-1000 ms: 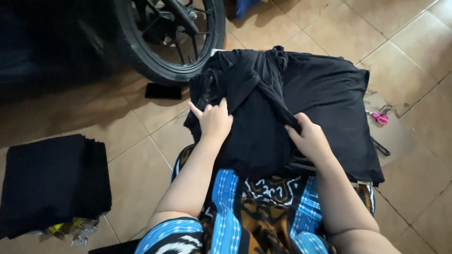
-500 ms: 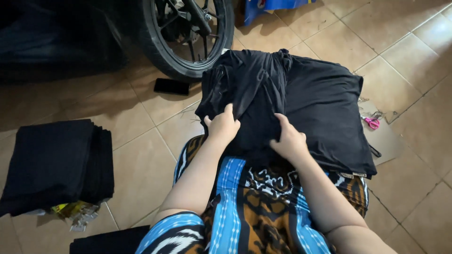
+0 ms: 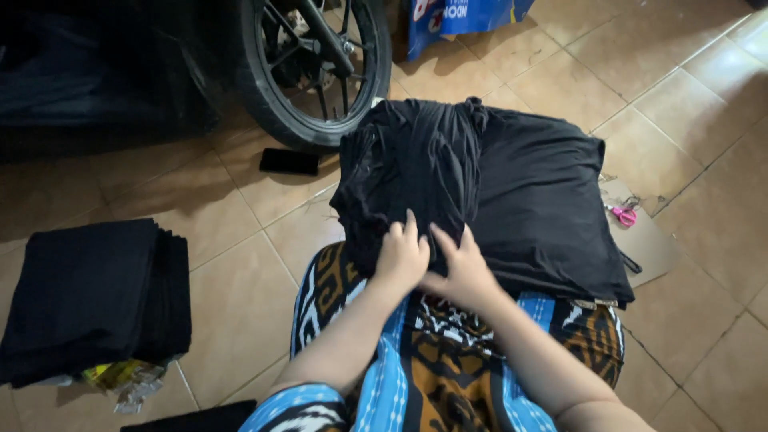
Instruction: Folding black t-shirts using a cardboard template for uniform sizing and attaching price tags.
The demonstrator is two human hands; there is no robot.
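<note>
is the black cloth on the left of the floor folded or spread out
Folded. The black cloth stack sits as a neat squared pile on the tile floor, with several layered edges showing along its right side.

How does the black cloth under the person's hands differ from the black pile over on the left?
The black garment under the left hand and right hand is rumpled and bunched at its left side; the folded stack lies flat with squared edges. The garment rests partly on the person's lap; the stack sits on the tiled floor, untouched. The garment spreads wider. Both are black fabric.
</note>
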